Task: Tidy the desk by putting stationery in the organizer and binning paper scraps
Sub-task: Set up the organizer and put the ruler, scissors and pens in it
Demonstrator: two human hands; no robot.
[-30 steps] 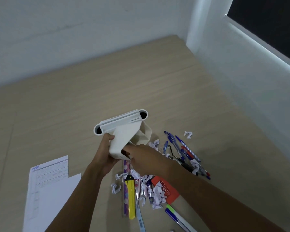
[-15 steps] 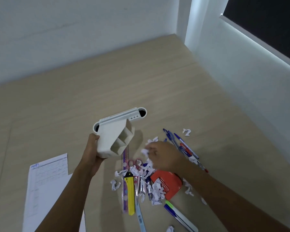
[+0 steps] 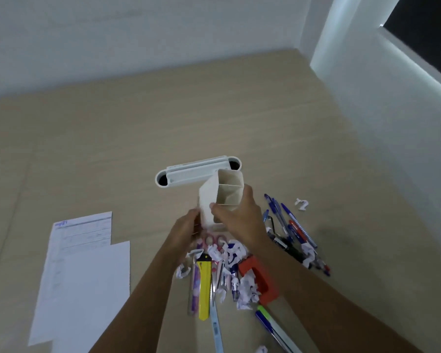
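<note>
Nearest the person, at about six o'clock from the hands, lies the clutter: a yellow knife (image 3: 205, 289), a ruler (image 3: 193, 286), pink scissors (image 3: 212, 239), a red stapler (image 3: 261, 278) and crumpled paper scraps (image 3: 246, 289) mixed among them. Two marker pens (image 3: 273, 324) point toward five o'clock. A heap of pens (image 3: 288, 225) lies at three to four o'clock of the hands, long axes running roughly from eleven to five. Paper sheets (image 3: 84, 271) lie at eight o'clock.

Above the pile, the left hand (image 3: 185, 230) grips the lower left side of the organizer (image 3: 222, 194), and the right hand (image 3: 239, 215) wraps its right wall, thumb on the near face. The organizer is held off the desk (image 3: 138, 138), tilted, its open compartments facing up and toward the person, its long back rail running nine to three at twelve o'clock.

The right hand is judged nearer the pens, so it would free itself first once the organizer stands upright. No bin shows.
</note>
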